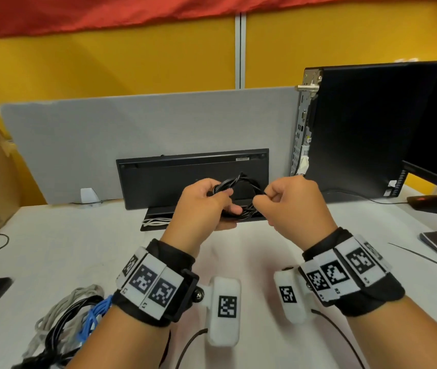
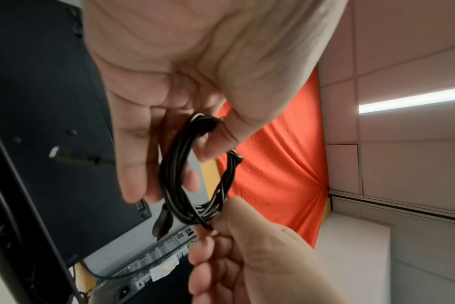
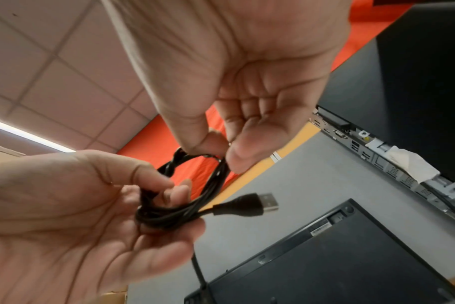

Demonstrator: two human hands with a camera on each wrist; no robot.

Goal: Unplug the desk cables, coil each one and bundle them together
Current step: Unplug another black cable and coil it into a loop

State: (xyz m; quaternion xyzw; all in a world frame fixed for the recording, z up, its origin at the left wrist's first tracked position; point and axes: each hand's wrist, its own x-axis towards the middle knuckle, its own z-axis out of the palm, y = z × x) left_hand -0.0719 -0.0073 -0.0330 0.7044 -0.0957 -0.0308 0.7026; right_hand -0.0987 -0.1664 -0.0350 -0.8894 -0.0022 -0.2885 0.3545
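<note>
The desk (image 1: pixel 252 262) is white, with a black PC (image 1: pixel 366 123) standing at the right and a keyboard (image 1: pixel 185 169) propped on edge against the grey divider (image 1: pixel 132 123). At the near left lies a heap (image 1: pixel 73 320) of grey, black and blue cables, seemingly done already. Above the desk, in front of the keyboard, both hands hold 1 black coil (image 1: pixel 238 193). The left hand (image 1: pixel 204 203) has fingers and thumb curled round one side of the loops; the right hand (image 1: pixel 292 201) pinches the opposite side between thumb and fingertip. The USB plug (image 3: pixel 257 204) pokes free from the left hand's side, and a strand seems to run down toward the keyboard. The risk, I'd say, is the loops springing apart if either pinch slackens, since nothing ties them; the loose plug end could also slip and unwind a turn, or snag on the keyboard
</note>
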